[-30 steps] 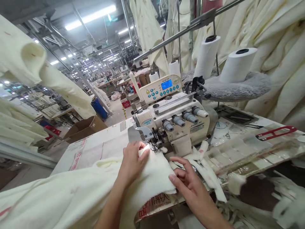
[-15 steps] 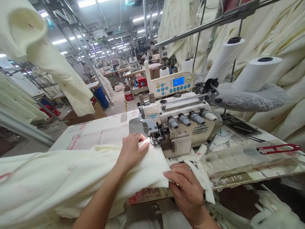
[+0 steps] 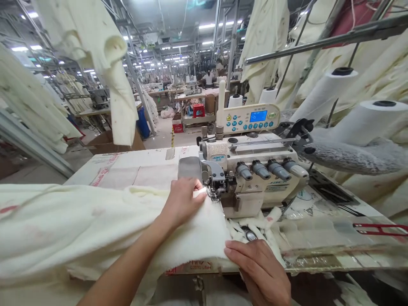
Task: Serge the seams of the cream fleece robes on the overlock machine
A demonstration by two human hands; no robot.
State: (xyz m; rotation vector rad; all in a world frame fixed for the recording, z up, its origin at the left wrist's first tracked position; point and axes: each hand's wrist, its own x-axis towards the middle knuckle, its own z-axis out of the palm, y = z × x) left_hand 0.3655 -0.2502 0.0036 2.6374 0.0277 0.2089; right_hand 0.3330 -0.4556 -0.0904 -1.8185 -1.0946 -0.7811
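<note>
The left hand lies flat and unclenched on the cream fleece fabric, pressing it against the presser foot of the off-white overlock sewing machine. The right hand has slid back to the table's near edge, its fingers on the cloth's corner. Whether they pinch it cannot be told.

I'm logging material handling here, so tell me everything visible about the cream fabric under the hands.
The cream fabric looks thick, soft and fleecy, with faint reddish marks. It lies in a long bulky fold across the table from the left, its right end flat at the sewing machine presser foot. The left hand presses flat on it beside the foot; the right hand lies on its lower right edge, fingers extended.
</note>
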